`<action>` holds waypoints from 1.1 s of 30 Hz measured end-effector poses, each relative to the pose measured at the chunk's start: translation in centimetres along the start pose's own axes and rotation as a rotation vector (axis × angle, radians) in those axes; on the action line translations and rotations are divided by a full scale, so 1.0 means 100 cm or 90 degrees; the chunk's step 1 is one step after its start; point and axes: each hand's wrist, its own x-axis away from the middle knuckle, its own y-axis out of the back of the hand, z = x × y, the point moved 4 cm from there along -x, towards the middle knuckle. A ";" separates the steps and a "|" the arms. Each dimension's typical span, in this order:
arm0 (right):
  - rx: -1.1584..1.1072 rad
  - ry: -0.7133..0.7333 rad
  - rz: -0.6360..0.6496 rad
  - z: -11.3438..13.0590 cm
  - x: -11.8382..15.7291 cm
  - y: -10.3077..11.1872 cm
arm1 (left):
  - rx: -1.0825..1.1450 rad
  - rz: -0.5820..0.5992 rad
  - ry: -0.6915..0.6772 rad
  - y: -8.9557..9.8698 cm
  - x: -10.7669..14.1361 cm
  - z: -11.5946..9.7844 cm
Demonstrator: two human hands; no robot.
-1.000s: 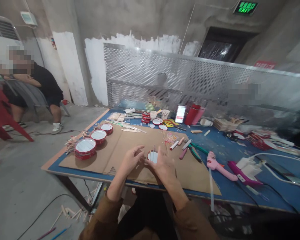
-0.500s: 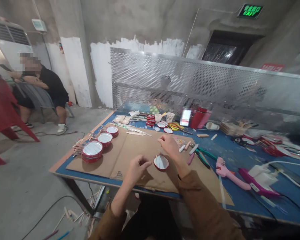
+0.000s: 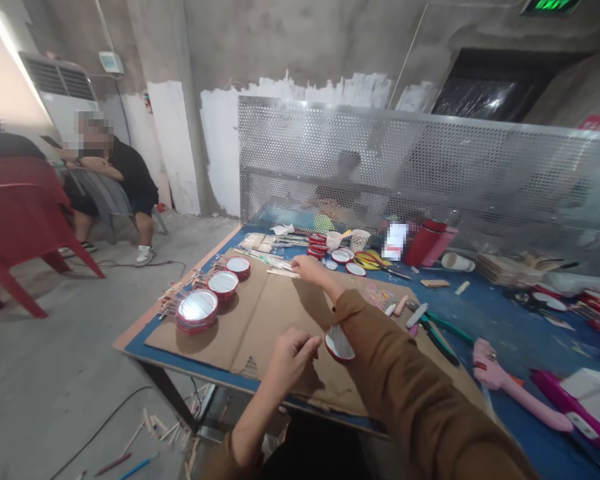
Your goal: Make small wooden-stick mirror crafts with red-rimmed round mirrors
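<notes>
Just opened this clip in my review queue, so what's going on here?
A person works bare-handed over a cardboard sheet. The right hand reaches to some thin pale sticks near its far edge; whether it grips one is unclear. The left hand is beside a red-rimmed round piece, partly hidden by the right sleeve. Three similar pieces sit to the left.

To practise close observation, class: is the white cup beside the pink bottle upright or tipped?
Tipped: the white cup lies on its side, lengthwise along the blue table.
</notes>
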 end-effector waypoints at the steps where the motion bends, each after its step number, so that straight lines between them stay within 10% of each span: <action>1: 0.004 0.003 0.003 0.002 -0.007 -0.005 | -0.011 -0.006 -0.011 0.000 0.000 0.000; 16: -0.016 0.024 0.007 0.014 -0.093 -0.029 | -0.035 -0.051 -0.125 0.000 0.004 -0.002; 33: -0.310 0.062 0.059 -0.038 -0.075 -0.021 | -0.038 -0.026 -0.166 -0.004 0.004 -0.005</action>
